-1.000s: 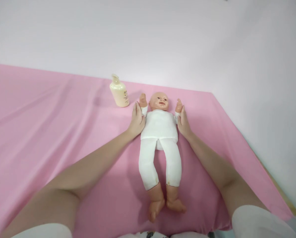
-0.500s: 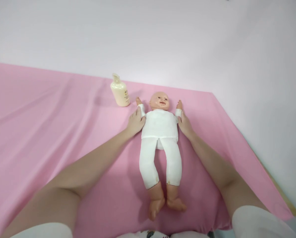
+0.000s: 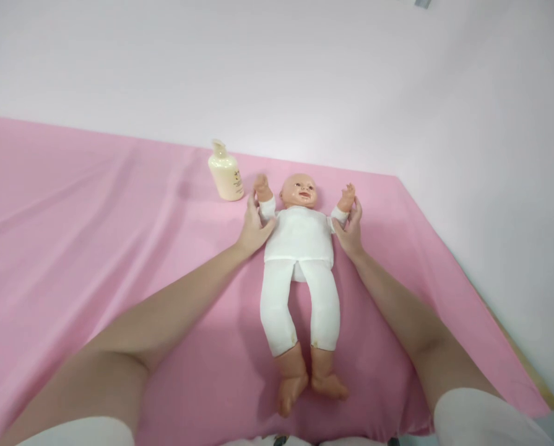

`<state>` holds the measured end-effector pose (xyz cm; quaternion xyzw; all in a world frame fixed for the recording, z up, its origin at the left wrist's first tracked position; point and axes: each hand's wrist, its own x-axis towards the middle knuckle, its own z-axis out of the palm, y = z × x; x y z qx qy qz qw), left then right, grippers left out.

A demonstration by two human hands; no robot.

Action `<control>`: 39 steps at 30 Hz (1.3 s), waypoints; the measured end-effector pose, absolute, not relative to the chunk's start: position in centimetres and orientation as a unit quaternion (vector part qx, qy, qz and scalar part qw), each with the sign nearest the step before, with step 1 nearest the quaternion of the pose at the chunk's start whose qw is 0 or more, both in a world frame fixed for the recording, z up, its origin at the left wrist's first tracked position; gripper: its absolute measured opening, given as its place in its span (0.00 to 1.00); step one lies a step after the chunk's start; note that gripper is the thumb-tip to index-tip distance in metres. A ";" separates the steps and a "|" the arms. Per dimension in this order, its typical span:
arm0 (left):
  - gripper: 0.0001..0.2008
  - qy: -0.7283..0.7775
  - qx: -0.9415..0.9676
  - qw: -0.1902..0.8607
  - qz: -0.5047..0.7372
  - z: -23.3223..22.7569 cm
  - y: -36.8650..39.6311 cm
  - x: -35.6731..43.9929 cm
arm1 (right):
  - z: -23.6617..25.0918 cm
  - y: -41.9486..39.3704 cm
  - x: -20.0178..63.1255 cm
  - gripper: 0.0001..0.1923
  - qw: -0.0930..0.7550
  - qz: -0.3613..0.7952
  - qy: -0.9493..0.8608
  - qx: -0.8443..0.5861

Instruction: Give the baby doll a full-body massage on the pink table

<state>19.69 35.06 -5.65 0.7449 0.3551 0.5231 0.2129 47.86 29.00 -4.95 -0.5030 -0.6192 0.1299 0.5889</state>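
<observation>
Since half a second ago, both of the doll's small arms have come up off the pink sheet and now tilt upward, and my hands have closed in around them where before they lay flatter at the doll's sides.

I count one plastic baby doll in a white cloth suit (image 3: 299, 248), lying on its back on the pink cloth-covered surface (image 3: 95, 248), head toward the far wall, bare feet toward me. I count one cream-coloured plastic lotion bottle with a pump top (image 3: 225, 173), standing upright on the surface just left of the doll's head and a little farther off, apart from both of my hands. I count two hands, both mine.

My left hand (image 3: 253, 228) lies against the doll's shoulder on the scene's left, palm turned inward, fingers curled loosely around the white sleeve, with the fingertips reaching up to the small arm; the doll's bare fist shows above them. My right hand (image 3: 351, 232) mirrors it on the right, fingers wrapped lightly around the other sleeve just under the raised fist. Neither hand is clenched tight; each cups its sleeve.

Both of my forearms run bare from the near corners of the view, converging on the doll's chest, with white short sleeves at the near edge. The doll's legs lie straight between my forearms, untouched.
</observation>
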 end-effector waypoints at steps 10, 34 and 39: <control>0.16 0.270 0.832 0.139 0.463 -3.2 32.4 19.4 | -4.7 27.7 47.6 0.31 0.578 0.099 -0.667 -0.459; 0.33 0.487 0.744 0.197 0.413 -7.9 37.0 19.0 | -5.7 29.5 48.9 0.40 0.493 0.193 -0.634 -0.564; 0.31 0.487 0.747 0.204 0.403 -7.4 37.5 18.3 | -5.6 29.4 49.2 0.40 0.488 0.214 -0.597 -0.600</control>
